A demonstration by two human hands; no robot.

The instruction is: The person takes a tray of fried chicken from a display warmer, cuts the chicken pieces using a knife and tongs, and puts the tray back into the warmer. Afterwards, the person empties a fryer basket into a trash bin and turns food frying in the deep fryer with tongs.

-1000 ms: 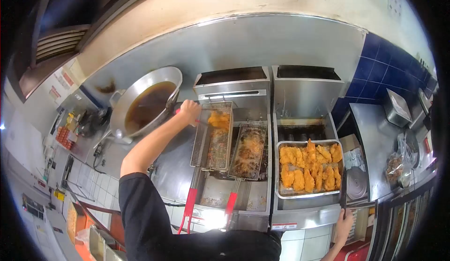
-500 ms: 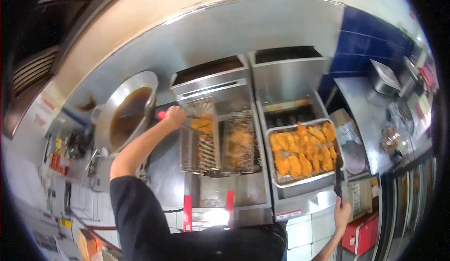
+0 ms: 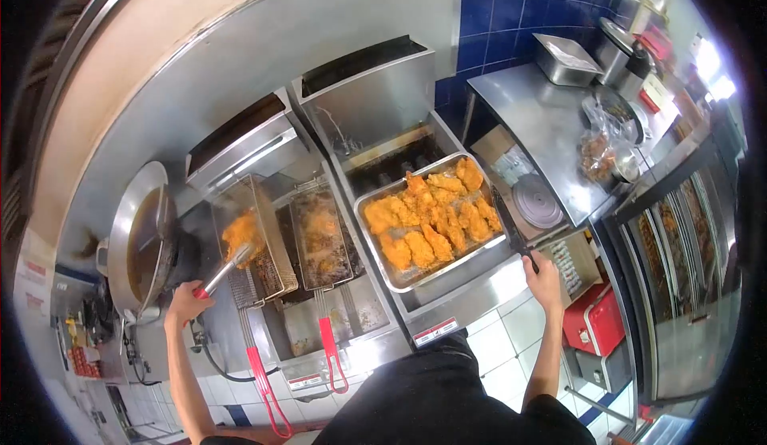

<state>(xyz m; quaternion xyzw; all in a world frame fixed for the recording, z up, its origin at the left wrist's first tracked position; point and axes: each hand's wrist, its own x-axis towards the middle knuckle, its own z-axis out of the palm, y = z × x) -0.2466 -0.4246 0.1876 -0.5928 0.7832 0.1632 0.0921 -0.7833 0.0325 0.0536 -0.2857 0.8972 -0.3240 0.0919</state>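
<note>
My left hand (image 3: 188, 303) is closed around the red handle of metal tongs (image 3: 228, 269). The jaws of the tongs are at a golden fried chicken piece (image 3: 241, 233), which overlaps the left wire fry basket (image 3: 276, 261). Beside it a second fry basket (image 3: 323, 241) holds more chicken amid bubbling oil. My right hand (image 3: 545, 279) grips a long black utensil (image 3: 511, 225) running along the right edge of a metal tray (image 3: 418, 281). Rows of fried chicken (image 3: 435, 217) fill this tray, which rests across the right fryer.
A large wok of dark oil (image 3: 145, 237) stands at the left. Two red basket handles (image 3: 268, 389) stick out over the front edge. To the right are a steel table (image 3: 531, 117) with a bagged item (image 3: 599, 145), a red cooler (image 3: 595, 325) and a glass-fronted cabinet (image 3: 683, 285).
My view has turned to the right. My left hand has moved from the far end of the left basket to its near left side, tongs still held. The right hand still grips the black utensil.
</note>
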